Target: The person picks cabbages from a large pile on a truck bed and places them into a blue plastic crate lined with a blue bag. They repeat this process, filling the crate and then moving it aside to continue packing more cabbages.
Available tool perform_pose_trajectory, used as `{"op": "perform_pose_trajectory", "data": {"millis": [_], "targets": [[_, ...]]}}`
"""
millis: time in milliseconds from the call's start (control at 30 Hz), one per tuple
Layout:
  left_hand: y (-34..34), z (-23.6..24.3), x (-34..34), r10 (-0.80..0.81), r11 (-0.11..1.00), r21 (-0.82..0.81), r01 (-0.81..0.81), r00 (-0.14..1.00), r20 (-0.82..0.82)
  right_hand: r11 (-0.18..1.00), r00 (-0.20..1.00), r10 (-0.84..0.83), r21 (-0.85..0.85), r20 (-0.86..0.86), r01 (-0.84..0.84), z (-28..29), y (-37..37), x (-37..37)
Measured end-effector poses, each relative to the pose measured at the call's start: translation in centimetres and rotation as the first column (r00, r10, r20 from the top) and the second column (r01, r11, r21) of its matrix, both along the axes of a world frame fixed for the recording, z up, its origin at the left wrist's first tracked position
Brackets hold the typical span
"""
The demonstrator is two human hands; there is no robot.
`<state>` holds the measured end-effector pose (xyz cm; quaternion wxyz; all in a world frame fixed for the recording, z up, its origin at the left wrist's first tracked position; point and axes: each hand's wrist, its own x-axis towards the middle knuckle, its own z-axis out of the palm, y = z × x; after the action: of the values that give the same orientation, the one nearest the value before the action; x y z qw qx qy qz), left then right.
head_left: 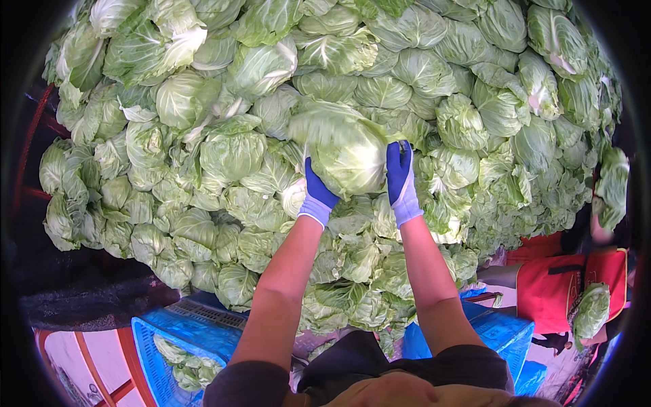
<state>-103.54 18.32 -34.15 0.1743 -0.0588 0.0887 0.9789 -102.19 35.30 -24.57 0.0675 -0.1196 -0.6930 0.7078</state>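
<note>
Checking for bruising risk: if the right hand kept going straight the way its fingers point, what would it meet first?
The right hand points up along the held cabbage; past its fingertips, probably the heads of the cabbage pile, though depth is unclear.

Pale green cabbage (346,152) with white veins between blue-and-white gloved left hand (316,190) and right hand (401,180), green cabbage pile (224,149) around them, blue crate (169,339) below, red apron (563,285) to the right.

Both bare forearms reach up and forward from the lower edge, nearly parallel. The left hand (317,193) and the right hand (401,180) wear blue gloves with pale cuffs, palms facing each other, fingers spread and pressed inward in a two-sided grip.
</note>
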Motion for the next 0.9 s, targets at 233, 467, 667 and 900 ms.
{"op": "perform_pose_trajectory", "data": {"millis": [233, 467, 667, 900], "targets": [[-4.6, 9.6, 11.8, 0.183, 0.624, -0.778, -0.070, 0.981, 0.058, 0.794, 0.950, 0.300, -0.529, -0.088, -0.300, -5.2, 1.6, 5.1], [-19.2, 15.4, 35.1, 0.361, -0.012, -0.968, -0.251, 0.902, -0.238, 0.727, 0.768, 0.634, -0.413, 0.096, -0.549, -2.3, -12.7, 22.1], [-30.9, 19.6, 66.5, 0.850, 0.317, -0.858, -0.405, 0.522, 0.068, 0.310, 0.057, 0.946, -0.837, 0.319, -0.450, 1.4, -34.7, 44.5], [-40.1, 14.0, 92.8, 0.794, 0.596, -0.713, -0.369, 0.401, 0.456, 0.098, -0.515, 0.596, -0.692, 0.616, -0.715, -4.0, -47.1, 67.6]]}}
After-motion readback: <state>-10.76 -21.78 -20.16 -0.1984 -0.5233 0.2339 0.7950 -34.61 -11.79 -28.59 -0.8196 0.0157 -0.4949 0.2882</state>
